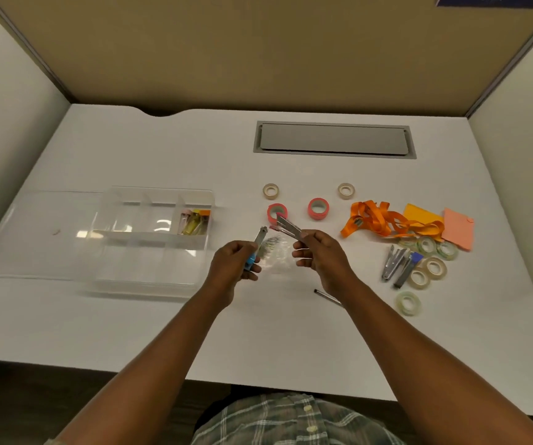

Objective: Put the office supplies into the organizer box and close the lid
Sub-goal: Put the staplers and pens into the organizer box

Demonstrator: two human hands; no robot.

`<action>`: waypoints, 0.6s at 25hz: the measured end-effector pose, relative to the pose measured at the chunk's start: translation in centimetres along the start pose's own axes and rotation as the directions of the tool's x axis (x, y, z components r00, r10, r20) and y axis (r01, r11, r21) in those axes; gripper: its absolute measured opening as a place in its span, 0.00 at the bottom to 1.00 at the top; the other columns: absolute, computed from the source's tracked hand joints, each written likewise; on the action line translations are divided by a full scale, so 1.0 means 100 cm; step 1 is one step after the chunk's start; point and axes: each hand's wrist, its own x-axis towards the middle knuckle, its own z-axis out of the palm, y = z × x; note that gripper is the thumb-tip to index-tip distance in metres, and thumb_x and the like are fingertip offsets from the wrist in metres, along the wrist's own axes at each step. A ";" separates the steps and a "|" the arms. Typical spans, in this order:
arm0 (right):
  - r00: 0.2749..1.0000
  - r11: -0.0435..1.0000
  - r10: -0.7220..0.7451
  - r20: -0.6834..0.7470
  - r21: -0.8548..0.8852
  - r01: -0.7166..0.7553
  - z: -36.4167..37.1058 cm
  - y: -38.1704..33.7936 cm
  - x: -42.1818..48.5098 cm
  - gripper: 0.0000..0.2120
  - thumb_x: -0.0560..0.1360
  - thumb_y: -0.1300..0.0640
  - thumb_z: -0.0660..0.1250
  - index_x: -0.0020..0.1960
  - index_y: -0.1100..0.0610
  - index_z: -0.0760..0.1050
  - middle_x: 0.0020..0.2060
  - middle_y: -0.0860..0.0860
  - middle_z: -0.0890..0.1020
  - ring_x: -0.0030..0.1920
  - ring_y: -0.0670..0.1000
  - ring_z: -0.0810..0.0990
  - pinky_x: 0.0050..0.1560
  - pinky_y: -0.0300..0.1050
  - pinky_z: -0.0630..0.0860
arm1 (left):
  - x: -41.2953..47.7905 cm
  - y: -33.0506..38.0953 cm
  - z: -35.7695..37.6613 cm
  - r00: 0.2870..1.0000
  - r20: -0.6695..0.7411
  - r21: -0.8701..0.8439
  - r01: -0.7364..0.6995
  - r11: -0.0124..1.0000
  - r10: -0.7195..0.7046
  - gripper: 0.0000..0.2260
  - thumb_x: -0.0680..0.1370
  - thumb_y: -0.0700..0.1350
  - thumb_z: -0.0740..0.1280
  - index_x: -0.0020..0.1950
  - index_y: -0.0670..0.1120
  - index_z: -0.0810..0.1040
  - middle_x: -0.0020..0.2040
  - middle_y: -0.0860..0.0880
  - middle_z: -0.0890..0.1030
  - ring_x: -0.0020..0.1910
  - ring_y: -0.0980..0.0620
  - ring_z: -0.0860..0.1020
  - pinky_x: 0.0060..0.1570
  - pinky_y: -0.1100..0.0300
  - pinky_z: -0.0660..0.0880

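A clear plastic organizer box [149,239] stands at the left of the white desk, its lid [40,232] lying open to the left. Its back right compartment holds a few small coloured items [194,221]. My left hand [233,261] grips a blue-handled metal cutter [255,250] just right of the box. My right hand [318,253] holds a bundle of metal cutters [287,226] pointing up and left. Between my hands a small clear bag [276,252] lies on the desk.
Two pink tape rolls [318,208] and two beige rolls [271,191] lie beyond my hands. To the right are an orange lanyard [377,220], coloured sticky notes [457,228], more metal cutters [398,263] and several clear tape rolls [435,268]. A dark pen [326,295] lies by my right wrist.
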 end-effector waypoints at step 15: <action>0.965 0.496 -0.156 0.212 -0.827 0.263 0.200 -0.002 0.029 0.20 0.81 0.40 0.56 0.46 0.55 0.76 0.44 0.52 0.85 0.42 0.53 0.83 0.43 0.51 0.80 | 0.015 -0.003 -0.140 0.959 -0.281 0.117 0.064 0.991 -0.029 0.10 0.80 0.44 0.65 0.62 0.50 0.73 0.50 0.45 0.80 0.46 0.48 0.81 0.45 0.54 0.81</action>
